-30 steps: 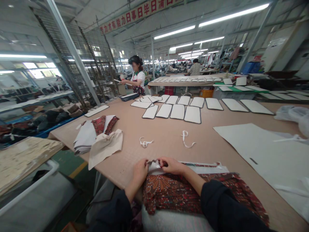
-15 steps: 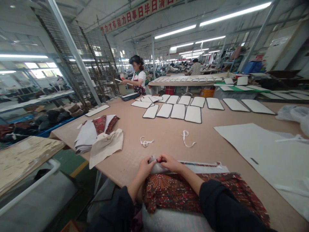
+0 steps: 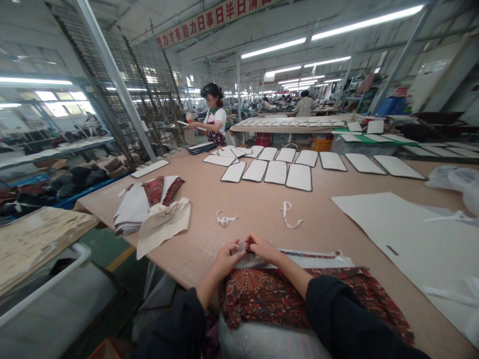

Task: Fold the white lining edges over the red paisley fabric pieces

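Note:
At the table's near edge, my left hand (image 3: 226,258) and my right hand (image 3: 262,249) work close together at the far left corner of a cloth piece (image 3: 258,261). Its pale side faces up, with a small dark red bit at my right fingertips. Both hands are closed on its edge with curled fingers; the exact grip is partly hidden. Below them lies a stack of dark red patterned cloth (image 3: 269,301), under my right forearm. Two loose white ties, a left one (image 3: 226,219) and a right one (image 3: 291,215), lie beyond my hands.
Several white panels with dark edging (image 3: 276,172) lie across the far table. Folded cloth pieces (image 3: 129,212) and a beige cloth (image 3: 164,224) are at left. A large white sheet (image 3: 377,219) covers the right side. A co-worker (image 3: 214,117) stands across the table.
My fingers have shifted slightly on the cloth edge, and a dark red bit now shows at my right fingertips. My left fingers have loosened a little. The view has moved slightly.

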A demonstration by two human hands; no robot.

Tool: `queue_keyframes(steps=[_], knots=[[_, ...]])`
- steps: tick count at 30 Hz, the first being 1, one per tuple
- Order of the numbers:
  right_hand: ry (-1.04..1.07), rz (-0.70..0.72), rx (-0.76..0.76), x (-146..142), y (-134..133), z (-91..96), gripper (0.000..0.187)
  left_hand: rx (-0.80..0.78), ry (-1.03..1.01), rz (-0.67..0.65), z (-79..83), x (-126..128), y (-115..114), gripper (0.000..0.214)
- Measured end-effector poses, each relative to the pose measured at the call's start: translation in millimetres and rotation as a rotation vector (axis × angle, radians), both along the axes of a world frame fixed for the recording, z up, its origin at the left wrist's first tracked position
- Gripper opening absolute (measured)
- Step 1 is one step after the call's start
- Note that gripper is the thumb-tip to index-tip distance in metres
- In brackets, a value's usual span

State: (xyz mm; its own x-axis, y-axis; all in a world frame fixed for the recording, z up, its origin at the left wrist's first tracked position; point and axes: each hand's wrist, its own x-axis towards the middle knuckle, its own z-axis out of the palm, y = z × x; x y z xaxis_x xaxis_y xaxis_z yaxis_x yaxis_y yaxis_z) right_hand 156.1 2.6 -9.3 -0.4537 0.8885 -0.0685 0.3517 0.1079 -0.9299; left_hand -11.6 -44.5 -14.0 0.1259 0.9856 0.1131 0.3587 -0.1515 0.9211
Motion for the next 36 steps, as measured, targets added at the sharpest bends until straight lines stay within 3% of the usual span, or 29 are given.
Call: queue_keyframes(steps=[5, 10, 19, 22, 26, 30, 36], knots=[[0.091, 0.046, -0.02, -3.8, 4.0, 0.8, 0.028, -0.058, 0.083, 0.135, -8.6, -1.7, 7.3, 0.02], [0.16, 0.041, -0.051, -12.1, 15.6, -1.4, 0.033, -0.002, 0.267, 0.252, -13.0, -0.3, 10.8, 0.039], [-0.008, 0.111, 0.164, -18.5, 23.4, -8.6, 0.023, 0.012, 0.172, 0.234, -15.3, 0.9, 8.5, 0.039], [-0.041, 0.139, 0.216, -16.9, 23.5, -7.3, 0.019, 0.023, 0.27, 0.292, -17.9, 1.9, 8.6, 0.041], [-0.063, 0.182, 0.188, -15.9, 26.8, -9.3, 0.018, 0.177, 0.564, 0.365, -12.6, 2.6, 1.9, 0.03], [-0.142, 0.209, 0.201, -16.7, 32.5, -13.5, 0.024, 0.301, 0.85, 0.242, -4.9, -0.6, -4.2, 0.011], [-0.358, 0.274, 0.385, -19.6, 38.8, -6.2, 0.017, 0.328, 0.978, 0.062, -9.0, -7.1, -1.9, 0.019]])
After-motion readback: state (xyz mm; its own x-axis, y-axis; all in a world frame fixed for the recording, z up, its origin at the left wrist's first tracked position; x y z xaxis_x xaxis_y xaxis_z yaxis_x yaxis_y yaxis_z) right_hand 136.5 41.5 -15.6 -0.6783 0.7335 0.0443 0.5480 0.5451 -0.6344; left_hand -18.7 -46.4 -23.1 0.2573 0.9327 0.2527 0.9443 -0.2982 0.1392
